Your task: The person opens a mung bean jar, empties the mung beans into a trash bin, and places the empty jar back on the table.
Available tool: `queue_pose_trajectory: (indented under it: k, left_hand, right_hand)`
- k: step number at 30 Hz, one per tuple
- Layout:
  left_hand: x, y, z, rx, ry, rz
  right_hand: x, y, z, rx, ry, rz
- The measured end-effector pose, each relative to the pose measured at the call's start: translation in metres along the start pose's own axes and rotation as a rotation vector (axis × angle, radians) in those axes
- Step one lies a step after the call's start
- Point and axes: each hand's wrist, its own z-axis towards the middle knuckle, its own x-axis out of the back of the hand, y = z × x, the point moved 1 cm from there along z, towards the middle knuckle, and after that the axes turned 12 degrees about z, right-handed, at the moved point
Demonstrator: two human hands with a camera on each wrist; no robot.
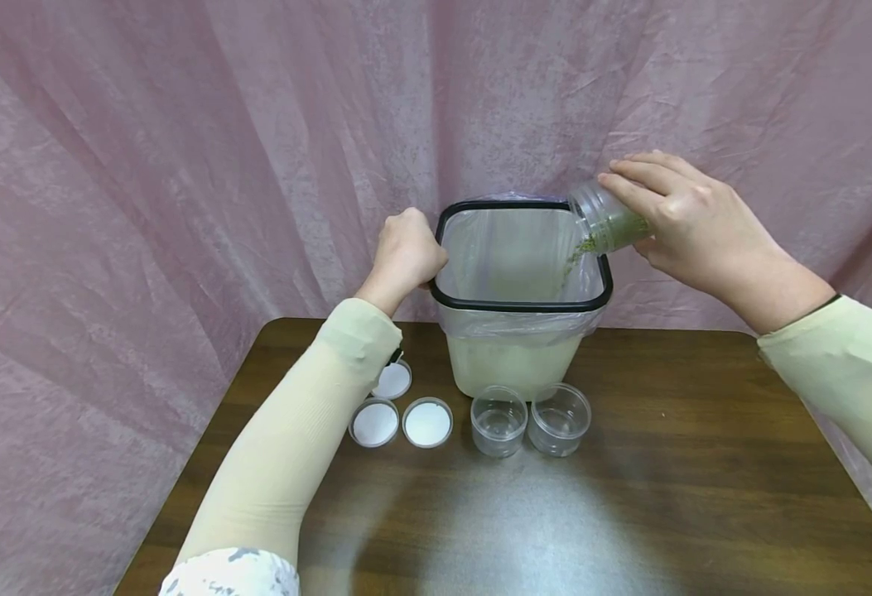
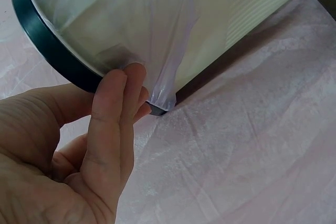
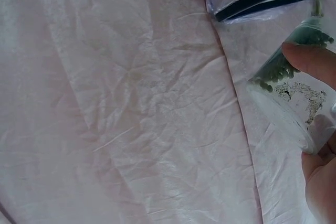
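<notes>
A cream trash bin [image 1: 510,356] with a black rim [image 1: 521,306] and a clear plastic liner [image 2: 163,72] stands at the table's far side. My left hand [image 1: 406,252] grips the rim at the bin's left; in the left wrist view the fingers [image 2: 107,124] lie against the liner and rim. Above the bin's right side, my right hand [image 1: 696,219] holds a clear plastic jar [image 1: 603,215] tipped with its mouth toward the bin. Small green pieces [image 1: 583,248] fall from it into the liner. More green pieces [image 3: 278,72] lie along the jar's inner wall.
Two open clear jars, a left one [image 1: 498,422] and a right one [image 1: 558,420], stand before the bin on the brown wooden table [image 1: 667,447]. Several round white-centred lids [image 1: 427,423] lie left of them. A pink curtain [image 1: 316,165] hangs behind.
</notes>
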Motion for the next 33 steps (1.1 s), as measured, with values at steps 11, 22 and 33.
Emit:
queue_pose_trajectory:
  k: [11,22,33]
  left_hand:
    - [-0.0007,0.001,-0.0014,0.001,-0.009,-0.018]
    - [0.0,0.0016,-0.0026,-0.003,0.007,-0.017]
    - [0.0003,0.002,-0.0028,-0.002,-0.004,-0.016]
  right_hand:
    - [0.0,-0.0005,0.0005,0.013,0.003,0.004]
    - [-0.0007,-0.0002,0.0008,0.031,0.018,0.003]
    - [-0.0013,-0.0001,0.0024,0.069,0.045,-0.002]
